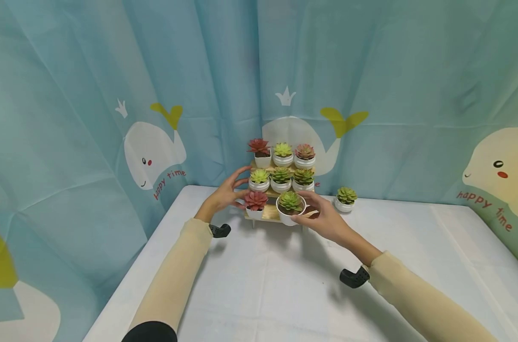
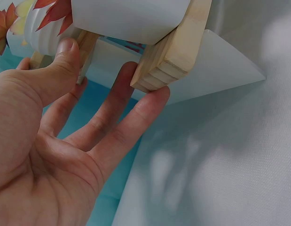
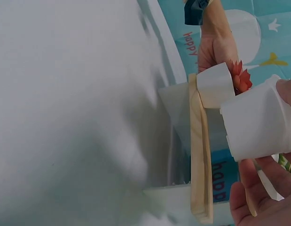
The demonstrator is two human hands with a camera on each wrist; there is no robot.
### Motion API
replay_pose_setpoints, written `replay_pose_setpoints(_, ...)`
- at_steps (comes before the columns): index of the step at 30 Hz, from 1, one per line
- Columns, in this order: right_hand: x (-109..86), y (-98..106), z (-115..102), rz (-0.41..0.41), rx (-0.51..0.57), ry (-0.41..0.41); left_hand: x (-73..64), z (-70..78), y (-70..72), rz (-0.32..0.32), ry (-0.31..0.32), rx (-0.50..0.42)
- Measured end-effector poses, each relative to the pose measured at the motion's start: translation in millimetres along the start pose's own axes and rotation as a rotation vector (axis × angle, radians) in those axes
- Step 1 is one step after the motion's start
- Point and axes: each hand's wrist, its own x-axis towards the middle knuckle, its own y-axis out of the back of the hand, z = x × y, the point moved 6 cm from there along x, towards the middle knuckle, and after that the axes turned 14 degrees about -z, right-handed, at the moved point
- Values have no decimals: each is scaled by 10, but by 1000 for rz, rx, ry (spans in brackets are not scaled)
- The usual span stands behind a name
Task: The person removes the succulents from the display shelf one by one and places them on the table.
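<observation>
My right hand (image 1: 327, 221) grips a white pot with a green succulent (image 1: 290, 203) between thumb and fingers. This pot (image 3: 258, 120) overlaps the front of the bottom board of a small wooden stepped stand (image 1: 270, 213); in the right wrist view a gap shows between its base and the board (image 3: 200, 155). My left hand (image 1: 226, 192) is at the stand's left side, fingers spread. Its straight fingertips (image 2: 157, 96) touch the end of the bottom board (image 2: 169, 63), and the thumb lies by the middle tier's pot. A red succulent (image 1: 256, 201) sits at the bottom left.
Several potted succulents (image 1: 281, 175) fill the middle and top tiers. Another green succulent (image 1: 345, 199) stands on the white table (image 1: 250, 285), right of the stand. Behind hangs a blue curtain (image 1: 224, 71) with whale prints.
</observation>
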Motion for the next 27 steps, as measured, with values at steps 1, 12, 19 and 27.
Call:
replay_pose_setpoints(1,-18,10,4,-1,1,0,3,-4,0,1,1,2)
replay_pose_setpoints(12,-263,212,89,18,-47,-24,3,0,0,-6,13,-3)
replay_pose_setpoints(19,-435,352,92,51,-93,-23,-8,-8,3,-8,18,-7)
replay_pose_setpoints(27,-615,529,159,104,-138,-46,-4,-15,4,-4,6,-19)
